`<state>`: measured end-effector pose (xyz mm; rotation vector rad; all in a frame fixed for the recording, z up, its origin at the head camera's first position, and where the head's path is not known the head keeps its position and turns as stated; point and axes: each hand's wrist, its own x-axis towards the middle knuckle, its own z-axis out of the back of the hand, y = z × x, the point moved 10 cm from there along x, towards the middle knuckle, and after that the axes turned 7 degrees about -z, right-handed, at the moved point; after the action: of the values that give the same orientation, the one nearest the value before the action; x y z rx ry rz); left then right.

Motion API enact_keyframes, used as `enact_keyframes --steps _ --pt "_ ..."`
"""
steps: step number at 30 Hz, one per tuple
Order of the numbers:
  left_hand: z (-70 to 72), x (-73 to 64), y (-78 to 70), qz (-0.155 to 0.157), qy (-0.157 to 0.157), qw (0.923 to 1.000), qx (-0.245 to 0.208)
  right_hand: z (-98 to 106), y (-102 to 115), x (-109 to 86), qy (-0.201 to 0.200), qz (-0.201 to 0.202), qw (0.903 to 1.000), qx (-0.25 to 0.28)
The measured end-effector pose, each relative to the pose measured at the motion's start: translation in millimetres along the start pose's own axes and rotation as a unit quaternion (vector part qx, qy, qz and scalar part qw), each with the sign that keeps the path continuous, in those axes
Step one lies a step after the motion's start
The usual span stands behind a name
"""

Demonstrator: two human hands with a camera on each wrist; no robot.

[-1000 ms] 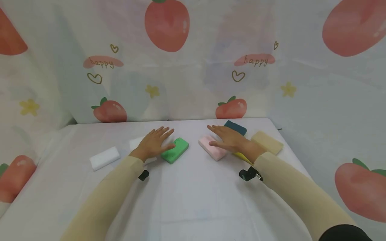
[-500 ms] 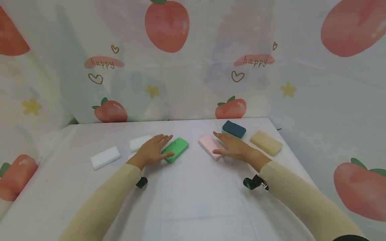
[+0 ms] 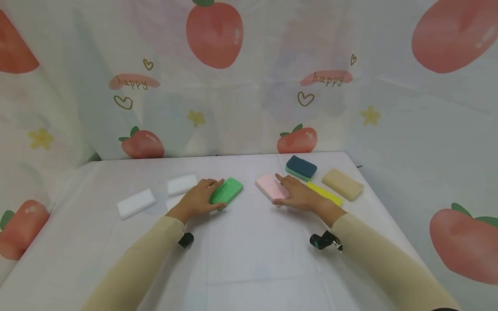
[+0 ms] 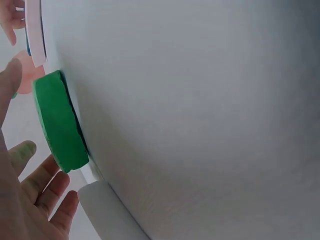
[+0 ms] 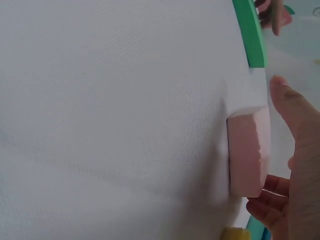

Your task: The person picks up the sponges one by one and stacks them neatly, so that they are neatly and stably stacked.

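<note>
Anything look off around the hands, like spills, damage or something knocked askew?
Nothing stands out. The green sponge near the left hand and the pink sponge near the right hand lie flat, at different angles, with no visible spill or tear. The yellow sponge is partly hidden, so I can't fully check it.

compared with one second earlier, the left hand [image 3: 198,198] sits lower at the green block [image 3: 230,190], the right hand [image 3: 301,196] lower at the pink block [image 3: 267,185]; the dark blue sponge [image 3: 301,166] and yellow block [image 3: 327,194] show more fully.
</note>
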<state>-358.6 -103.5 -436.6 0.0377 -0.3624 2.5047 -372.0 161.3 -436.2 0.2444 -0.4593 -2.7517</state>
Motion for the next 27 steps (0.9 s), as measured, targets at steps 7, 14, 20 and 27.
enact_keyframes --steps 7,14,20,27 --pt "-0.5 0.4 -1.5 0.008 -0.001 0.9999 -0.01 -2.3 1.4 0.4 -0.012 -0.004 0.9996 -0.027" --pt "-4.5 0.8 2.1 0.037 0.014 0.9984 -0.04 -0.4 5.2 -1.2 -0.023 -0.001 0.9994 -0.025" --pt "-6.7 2.3 3.7 0.046 0.015 0.9973 -0.055 -1.3 5.4 1.3 -0.029 0.0 0.9994 -0.017" --pt "-10.1 5.1 8.1 0.067 0.025 0.9943 -0.079 -3.0 1.3 5.9 -0.027 -0.016 0.9995 0.003"
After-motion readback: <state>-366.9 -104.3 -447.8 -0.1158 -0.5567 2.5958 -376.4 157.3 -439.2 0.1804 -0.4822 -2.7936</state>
